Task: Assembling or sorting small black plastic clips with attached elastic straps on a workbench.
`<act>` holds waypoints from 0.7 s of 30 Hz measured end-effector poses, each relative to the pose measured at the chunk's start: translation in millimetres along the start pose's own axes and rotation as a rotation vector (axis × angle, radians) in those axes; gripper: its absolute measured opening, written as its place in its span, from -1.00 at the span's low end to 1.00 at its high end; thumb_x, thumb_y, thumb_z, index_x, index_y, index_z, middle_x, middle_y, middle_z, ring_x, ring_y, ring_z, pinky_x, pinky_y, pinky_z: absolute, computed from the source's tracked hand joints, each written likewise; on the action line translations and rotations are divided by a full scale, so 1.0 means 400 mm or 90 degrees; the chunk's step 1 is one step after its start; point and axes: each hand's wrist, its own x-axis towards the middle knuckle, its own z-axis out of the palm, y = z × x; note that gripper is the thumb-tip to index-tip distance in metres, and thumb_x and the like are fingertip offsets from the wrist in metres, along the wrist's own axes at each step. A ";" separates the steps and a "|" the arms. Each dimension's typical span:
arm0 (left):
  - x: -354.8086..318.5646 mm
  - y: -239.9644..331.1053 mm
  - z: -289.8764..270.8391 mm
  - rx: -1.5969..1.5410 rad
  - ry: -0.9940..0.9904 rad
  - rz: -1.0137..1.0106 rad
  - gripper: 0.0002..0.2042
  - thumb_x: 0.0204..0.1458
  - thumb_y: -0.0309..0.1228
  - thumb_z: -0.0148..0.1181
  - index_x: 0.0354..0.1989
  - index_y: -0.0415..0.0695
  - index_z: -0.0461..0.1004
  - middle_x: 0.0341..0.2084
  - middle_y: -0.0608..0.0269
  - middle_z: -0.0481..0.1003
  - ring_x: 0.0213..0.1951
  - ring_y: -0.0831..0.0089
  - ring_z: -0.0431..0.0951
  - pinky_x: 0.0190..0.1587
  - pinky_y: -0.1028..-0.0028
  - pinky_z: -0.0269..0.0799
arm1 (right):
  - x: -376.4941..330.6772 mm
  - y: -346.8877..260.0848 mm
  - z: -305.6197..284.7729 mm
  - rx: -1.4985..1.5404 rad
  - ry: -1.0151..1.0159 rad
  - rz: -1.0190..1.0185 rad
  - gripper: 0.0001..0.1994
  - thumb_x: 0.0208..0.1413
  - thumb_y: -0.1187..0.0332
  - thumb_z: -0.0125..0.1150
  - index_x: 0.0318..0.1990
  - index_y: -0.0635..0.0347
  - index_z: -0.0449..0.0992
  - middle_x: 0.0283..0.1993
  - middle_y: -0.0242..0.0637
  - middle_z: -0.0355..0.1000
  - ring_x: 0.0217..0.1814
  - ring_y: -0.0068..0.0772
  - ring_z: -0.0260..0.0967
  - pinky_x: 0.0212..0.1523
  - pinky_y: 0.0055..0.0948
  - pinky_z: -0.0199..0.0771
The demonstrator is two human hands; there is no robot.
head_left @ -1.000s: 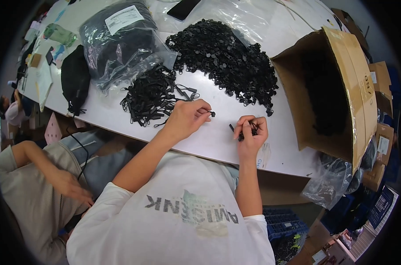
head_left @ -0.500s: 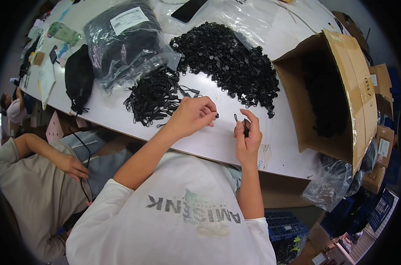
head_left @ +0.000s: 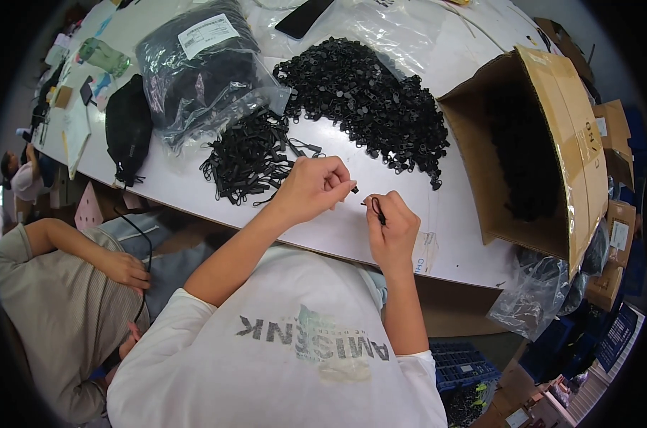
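Observation:
My left hand (head_left: 311,187) is closed above the white table, pinching a small black piece (head_left: 355,190) that looks like a zipper slider. Facing it, a short gap away, my right hand (head_left: 394,227) is closed on a black cord zipper pull; its thin loop (head_left: 377,207) shows at the fingers. A pile of black cord zipper pulls (head_left: 243,158) lies just left of my left hand. Beyond both hands spreads a larger heap of small black slider-like pieces (head_left: 366,96). My fingers partly hide what each hand holds.
A cardboard box (head_left: 569,143) with dark contents lies open at the right. Behind the pull pile sits a clear bag (head_left: 195,78) of black material, beside a black pouch (head_left: 128,128). A phone (head_left: 303,19) lies at the back. Another person's hand (head_left: 125,269) is at the left.
My right hand has turned, closed its fingers and come nearer my left hand, bringing the cord pull along. My left hand has hardly moved. The other person's hand has shifted slightly.

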 end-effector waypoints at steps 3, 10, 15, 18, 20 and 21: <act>-0.002 -0.004 0.003 0.000 -0.005 0.012 -0.86 0.05 -0.49 0.19 -0.48 -0.29 0.42 -0.70 0.31 0.48 -0.68 0.67 0.44 -0.62 0.67 0.32 | 0.001 0.000 0.005 -0.012 0.006 0.007 -0.94 -0.04 0.52 0.21 -0.45 0.27 0.44 -0.55 -0.26 0.28 -0.67 -0.29 0.24 -0.62 -0.42 0.23; -0.005 -0.005 0.009 0.000 -0.008 0.004 -0.85 0.05 -0.47 0.20 -0.48 -0.29 0.43 -0.69 0.31 0.48 -0.68 0.66 0.45 -0.62 0.66 0.32 | 0.002 -0.006 -0.002 -0.033 -0.022 0.018 -0.92 -0.04 0.49 0.22 -0.46 0.27 0.44 -0.57 -0.25 0.29 -0.68 -0.26 0.23 -0.63 -0.35 0.21; -0.005 -0.006 0.014 -0.003 0.006 0.005 -0.84 -0.01 -0.44 0.22 -0.51 -0.28 0.46 -0.72 0.28 0.48 -0.69 0.60 0.47 -0.61 0.60 0.34 | -0.002 -0.008 -0.005 -0.053 0.000 -0.003 -0.96 -0.10 0.50 0.24 -0.45 0.21 0.49 -0.61 -0.31 0.26 -0.69 -0.30 0.21 -0.64 -0.38 0.18; -0.005 -0.008 0.014 0.005 0.010 0.027 -0.84 -0.02 -0.44 0.22 -0.51 -0.29 0.46 -0.73 0.26 0.47 -0.69 0.59 0.45 -0.60 0.59 0.34 | 0.002 -0.008 -0.006 -0.064 0.011 -0.006 -0.94 -0.13 0.49 0.25 -0.44 0.18 0.52 -0.63 -0.33 0.24 -0.68 -0.33 0.20 -0.63 -0.41 0.18; -0.005 -0.007 0.014 0.011 0.009 0.031 -0.85 -0.03 -0.45 0.22 -0.51 -0.29 0.46 -0.73 0.24 0.46 -0.68 0.57 0.45 -0.58 0.59 0.35 | -0.001 -0.005 -0.004 -0.080 0.014 -0.016 -0.92 -0.14 0.49 0.26 -0.42 0.17 0.53 -0.62 -0.34 0.23 -0.68 -0.34 0.19 -0.63 -0.41 0.17; -0.005 -0.007 0.015 0.011 0.011 0.032 -0.85 -0.03 -0.45 0.22 -0.51 -0.29 0.46 -0.73 0.24 0.46 -0.68 0.57 0.45 -0.58 0.59 0.35 | -0.002 -0.004 -0.003 -0.096 0.017 -0.024 -0.90 -0.15 0.48 0.27 -0.41 0.16 0.54 -0.62 -0.35 0.22 -0.69 -0.35 0.18 -0.63 -0.42 0.17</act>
